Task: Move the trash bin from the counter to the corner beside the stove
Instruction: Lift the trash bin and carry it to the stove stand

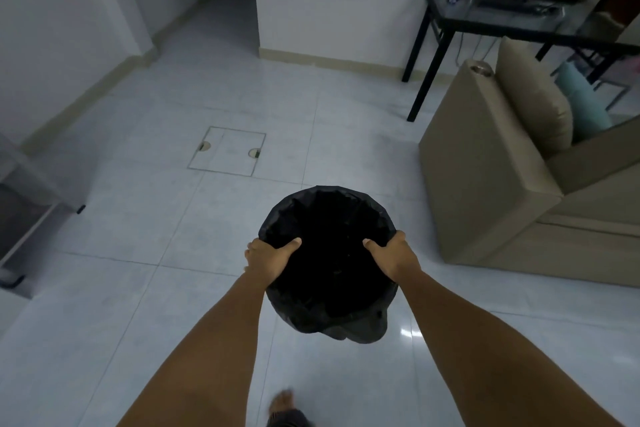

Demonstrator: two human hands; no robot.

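A round trash bin [329,218] lined with a black plastic bag hangs above the tiled floor in the lower middle of the head view. Its inside is dark and I cannot see any contents. My left hand [268,258] grips the bin's left rim, thumb inside and fingers outside. My right hand [393,256] grips the right rim the same way. Both arms reach forward from the bottom of the frame. No counter or stove is in view.
A beige sofa [485,166] with cushions stands to the right. Behind it is a black table [446,15] carrying a dark screen and a small bowl. A floor hatch [227,156] lies ahead. A hallway [207,10] opens at the top left. Shelving [31,204] sits at the left edge.
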